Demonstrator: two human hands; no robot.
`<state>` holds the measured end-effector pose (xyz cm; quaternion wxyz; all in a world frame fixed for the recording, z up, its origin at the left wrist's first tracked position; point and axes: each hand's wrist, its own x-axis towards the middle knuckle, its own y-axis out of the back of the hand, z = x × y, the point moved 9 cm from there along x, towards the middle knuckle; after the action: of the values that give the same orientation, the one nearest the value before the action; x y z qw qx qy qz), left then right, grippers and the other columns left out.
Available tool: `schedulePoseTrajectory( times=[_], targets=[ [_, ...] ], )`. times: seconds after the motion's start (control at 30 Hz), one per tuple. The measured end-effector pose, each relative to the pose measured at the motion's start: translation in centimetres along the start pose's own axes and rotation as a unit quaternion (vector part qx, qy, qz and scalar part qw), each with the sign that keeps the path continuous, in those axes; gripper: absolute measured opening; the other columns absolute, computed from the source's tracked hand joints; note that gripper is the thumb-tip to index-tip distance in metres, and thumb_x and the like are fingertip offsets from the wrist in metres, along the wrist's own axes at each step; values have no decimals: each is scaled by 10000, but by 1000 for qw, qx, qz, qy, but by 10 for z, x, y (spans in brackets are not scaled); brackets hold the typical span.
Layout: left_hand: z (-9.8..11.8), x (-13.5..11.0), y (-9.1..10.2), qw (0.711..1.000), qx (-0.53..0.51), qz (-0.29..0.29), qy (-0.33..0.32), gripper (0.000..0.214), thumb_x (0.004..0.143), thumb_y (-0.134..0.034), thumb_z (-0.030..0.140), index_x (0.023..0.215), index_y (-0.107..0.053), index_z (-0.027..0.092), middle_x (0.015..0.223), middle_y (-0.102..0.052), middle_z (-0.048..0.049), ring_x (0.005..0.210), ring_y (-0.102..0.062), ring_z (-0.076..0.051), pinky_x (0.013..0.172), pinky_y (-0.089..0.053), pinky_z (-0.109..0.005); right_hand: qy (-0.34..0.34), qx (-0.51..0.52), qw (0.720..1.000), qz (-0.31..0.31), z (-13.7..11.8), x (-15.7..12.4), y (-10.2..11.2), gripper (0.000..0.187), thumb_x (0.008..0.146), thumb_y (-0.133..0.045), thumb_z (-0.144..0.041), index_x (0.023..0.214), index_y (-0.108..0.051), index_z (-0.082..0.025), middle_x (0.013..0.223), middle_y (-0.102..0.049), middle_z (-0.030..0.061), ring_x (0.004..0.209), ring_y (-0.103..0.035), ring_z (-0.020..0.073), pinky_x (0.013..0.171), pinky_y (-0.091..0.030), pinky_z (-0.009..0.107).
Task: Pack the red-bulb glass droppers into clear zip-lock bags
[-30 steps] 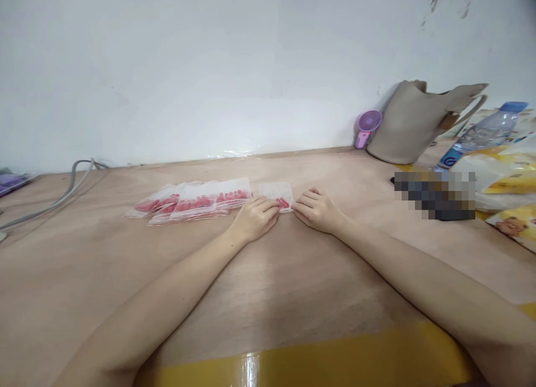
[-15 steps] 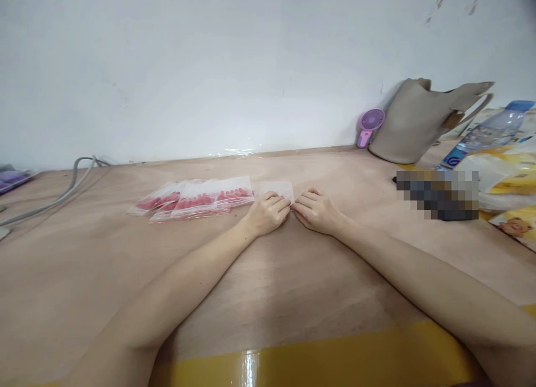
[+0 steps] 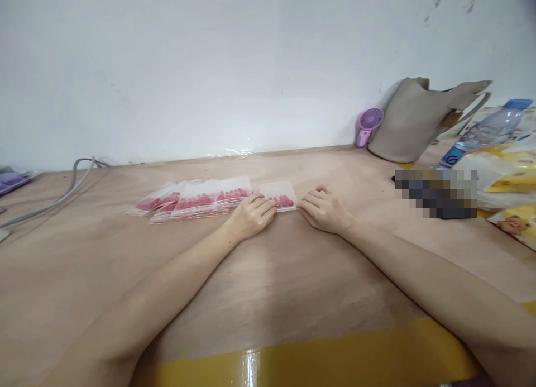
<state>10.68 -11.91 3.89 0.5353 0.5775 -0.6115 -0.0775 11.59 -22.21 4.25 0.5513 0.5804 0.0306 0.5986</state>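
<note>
A small clear zip bag (image 3: 275,189) with several red pieces in its lower part lies flat between my hands. The kind of the red pieces is too small to make out. My left hand (image 3: 253,215) is closed at the bag's lower left edge and covers that corner. At the lower right corner my right hand (image 3: 323,210) has its fingers pressed together on the bag's edge. Just left of my left hand, several similar bags of red pieces (image 3: 196,200) lie overlapping in a row.
A purple handheld fan (image 3: 371,120) and a grey-beige bag (image 3: 412,122) stand against the wall. Further right are a water bottle (image 3: 486,130), a yellow-white package (image 3: 511,172) and a blurred-out dark object (image 3: 435,194). Grey cables (image 3: 62,197) cross the table's left side.
My left hand has slid left along the bag's lower edge and my right hand slightly right, so they are further apart. More red pieces now show between them.
</note>
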Motion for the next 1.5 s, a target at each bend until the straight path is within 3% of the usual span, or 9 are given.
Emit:
schedulePoseTrajectory(
  times=[0.23, 0.47, 0.73, 0.87, 1.0, 1.1, 1.27, 1.4, 1.5],
  targets=[
    [-4, -11, 6, 1000, 9, -3, 18, 263, 924, -370, 111, 862, -618, 170, 907, -689, -65, 775, -634, -158, 783, -490, -368, -19, 5, 1000, -10, 5, -4, -1, 297, 904, -374, -188, 725, -612, -180, 667, -606, 47, 644, -475, 143, 694, -311, 318],
    [-8, -10, 2, 997, 58, -9, 56, 308, 947, -331, 130, 729, -547, 155, 686, -613, -57, 642, -586, -167, 649, -445, -339, -25, -3, 1000, 3, 6, -4, 2, 293, 902, -385, -184, 695, -592, -176, 653, -601, 40, 622, -475, 132, 687, -300, 315],
    [-7, -8, 6, 995, 84, -8, 45, 334, 955, -347, 157, 662, -509, 167, 629, -580, -31, 578, -542, -142, 618, -409, -318, -25, -20, 999, 4, 11, -8, 0, 286, 894, -403, -185, 670, -582, -178, 640, -601, 35, 630, -487, 137, 725, -317, 328],
    [-7, -6, 7, 995, 89, -7, 42, 345, 965, -374, 243, 659, -517, 170, 642, -593, -24, 616, -555, -141, 701, -418, -345, -9, 14, 1000, -4, 7, -6, -1, 196, 882, -455, -250, 875, -640, -186, 836, -667, 63, 817, -548, 182, 811, -344, 356],
    [-7, -5, 7, 996, 81, -3, 44, 320, 951, -423, 309, 687, -540, 171, 665, -622, -25, 695, -585, -166, 777, -408, -377, 4, 77, 997, -31, -10, 9, -16, 305, 886, -461, -263, 1149, -595, -185, 1157, -626, 91, 1076, -526, 228, 903, -379, 380],
    [-18, -11, 13, 995, 56, -1, 88, 286, 901, -487, 429, 871, -596, 166, 907, -677, -73, 919, -598, -234, 920, -356, -451, 5, 145, 987, -69, -16, 13, -37, 325, 900, -404, -178, 1154, -607, -193, 1193, -618, 81, 1073, -568, 201, 892, -440, 361],
    [-50, -43, 22, 976, 98, -35, 189, 401, 876, -492, 409, 1153, -562, 128, 1220, -576, -155, 1192, -473, -320, 1053, -221, -541, -86, 174, 978, -79, 26, -15, -42, 380, 846, -383, -110, 1132, -623, -180, 1147, -646, 76, 1044, -611, 189, 913, -477, 345],
    [-63, -61, 21, 971, 117, -60, 202, 302, 886, -491, 311, 1116, -605, 152, 1088, -660, -112, 1104, -556, -303, 1076, -155, -581, -186, 145, 965, -117, 70, -43, -30, 263, 756, -468, -152, 932, -662, -188, 1041, -685, 59, 925, -646, 204, 812, -498, 344],
    [-63, -60, 19, 973, 118, -51, 190, 231, 915, -459, 237, 1038, -648, 185, 983, -704, -61, 1010, -619, -266, 1083, -144, -588, -218, 96, 961, -137, 79, -47, -21, 186, 724, -568, -339, 797, -624, -178, 873, -693, 63, 794, -638, 221, 801, -449, 388]
  ],
)
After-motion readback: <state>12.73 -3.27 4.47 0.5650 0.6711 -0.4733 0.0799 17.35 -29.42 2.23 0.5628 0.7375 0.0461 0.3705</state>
